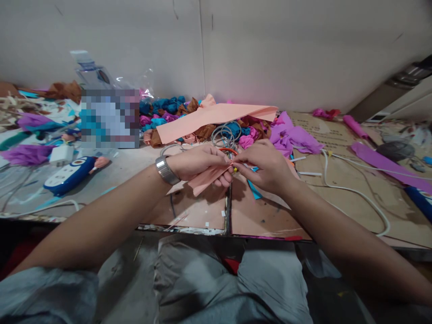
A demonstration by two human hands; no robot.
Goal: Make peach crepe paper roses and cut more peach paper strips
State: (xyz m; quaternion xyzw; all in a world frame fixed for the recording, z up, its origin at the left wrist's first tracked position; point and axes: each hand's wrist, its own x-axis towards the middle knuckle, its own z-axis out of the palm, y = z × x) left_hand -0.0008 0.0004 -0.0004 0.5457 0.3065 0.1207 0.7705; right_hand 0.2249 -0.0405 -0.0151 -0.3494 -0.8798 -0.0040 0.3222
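Observation:
My left hand (205, 163), with a metal watch on its wrist, is closed on a strip of peach crepe paper (207, 179) whose loose end fans out below the palm. My right hand (265, 164) meets it at the middle and pinches the other end of the same strip between thumb and fingers. Just behind the fingertips are loops of thin wire (226, 134) and an orange ring-like piece (227, 150). A long folded sheet of peach crepe paper (216, 118) lies beyond both hands, on top of a heap of crumpled paper pieces.
Crumpled crepe paper in blue, pink and brown (168, 105) lines the wall. Purple paper (292, 135) lies to the right, near a white cable (326, 171) on cardboard. At left are a blue-and-white device (69, 175) and a white plug (61, 155). A dark bottle (388, 92) leans at far right.

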